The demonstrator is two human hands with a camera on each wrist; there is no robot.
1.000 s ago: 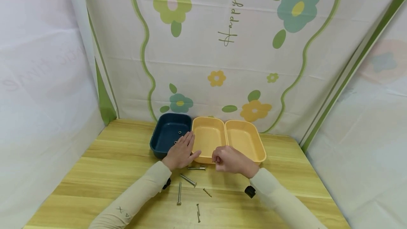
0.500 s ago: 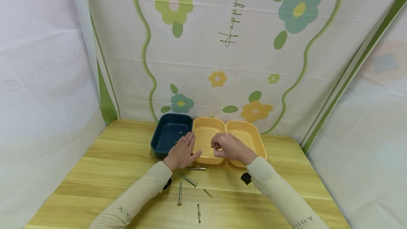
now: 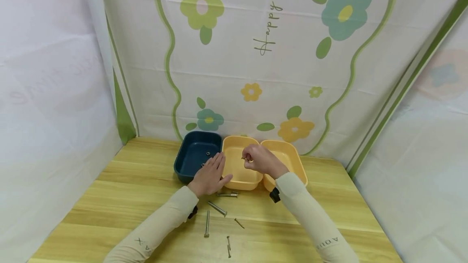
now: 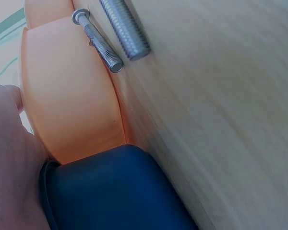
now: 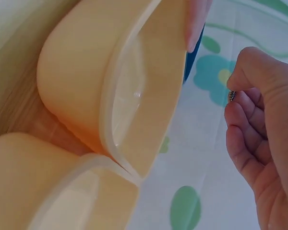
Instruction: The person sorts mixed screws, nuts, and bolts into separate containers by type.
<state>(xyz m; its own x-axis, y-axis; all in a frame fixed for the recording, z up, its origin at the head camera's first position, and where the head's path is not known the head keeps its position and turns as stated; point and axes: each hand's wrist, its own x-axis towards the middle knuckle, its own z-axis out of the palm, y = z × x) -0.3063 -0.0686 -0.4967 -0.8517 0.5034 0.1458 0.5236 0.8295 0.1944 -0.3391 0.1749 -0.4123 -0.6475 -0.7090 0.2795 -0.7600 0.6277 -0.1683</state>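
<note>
My right hand (image 3: 261,159) is above the middle yellow tray (image 3: 243,184), fingers curled. Between thumb and forefinger it pinches a small screw (image 5: 232,96); just a bit of thread shows, the remainder hidden by the fingers. My left hand (image 3: 210,175) lies with straight fingers across the adjoining rims of the dark blue tray (image 3: 183,173) and the middle yellow tray. A couple of small nuts (image 3: 208,153) sit in the blue tray, one partly covered by the left fingers. Close to the left wrist, bolts (image 3: 217,208) lie on the wooden table.
A second yellow tray (image 3: 300,173) stands at the right, touching the middle one. Thinner screws (image 3: 239,223) and a long bolt (image 3: 207,224) lie nearer the front of the table (image 3: 329,214). A flowered cloth (image 3: 219,64) hangs behind the trays.
My right hand has risen and moved forward from the near edge of the middle yellow tray to over it, still pinching the small screw. The left hand stays in place.
</note>
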